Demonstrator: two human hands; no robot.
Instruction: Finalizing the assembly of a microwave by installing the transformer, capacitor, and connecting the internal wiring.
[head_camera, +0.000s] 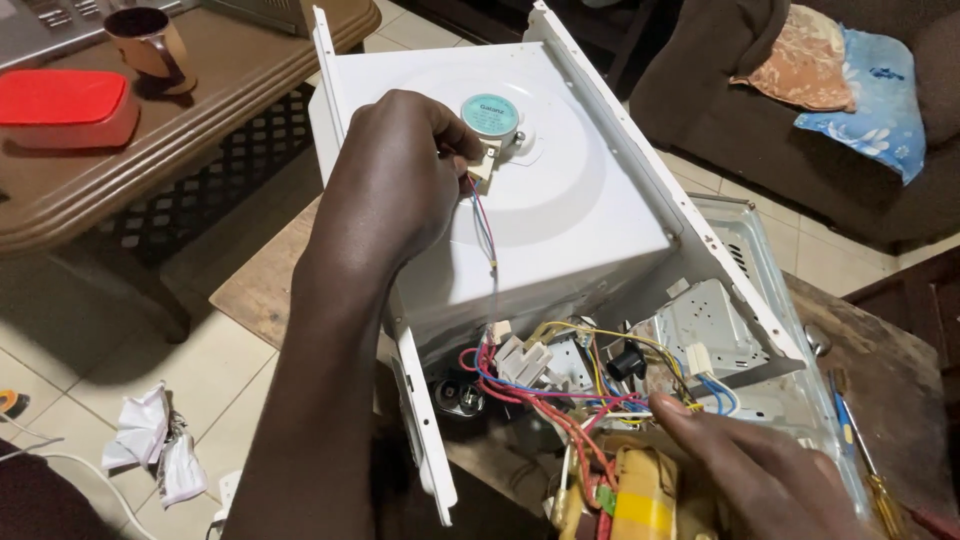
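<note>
Appliance: a white microwave oven casing (560, 200), cover off and tipped on its side, stands on a dark wooden surface (890, 370), filling its middle, the flat underside panel facing the camera.
Surface: its left corner (255, 285) juts over a tiled floor; the right edge carries a yellow-handled screwdriver (868, 470) beside the casing.
Left hand: the left hand (395, 185) reaches up across the panel, its grip pinched together on the connector under a small round motor (491, 118) with a teal cap, mounted near the panel's top. The forearm hides the panel's lower left part.
Right hand: the right hand (760, 475) lies at the casing's lower open end near the surface's near edge, fingers loosely spread and resting on the wiring, clamped on nothing that shows.
Wiring: a tangle of red, blue and yellow wires (560, 390) spills from the open end, above a yellow-wrapped transformer (640, 495); thin red and blue leads (485, 225) hang from the motor.
Around: a low brown table (150, 150) at upper left bears a red box (65, 105) and a brown mug (148, 42); crumpled paper (150, 440) lies on the floor; a sofa with cushions (830, 70) stands at upper right.
</note>
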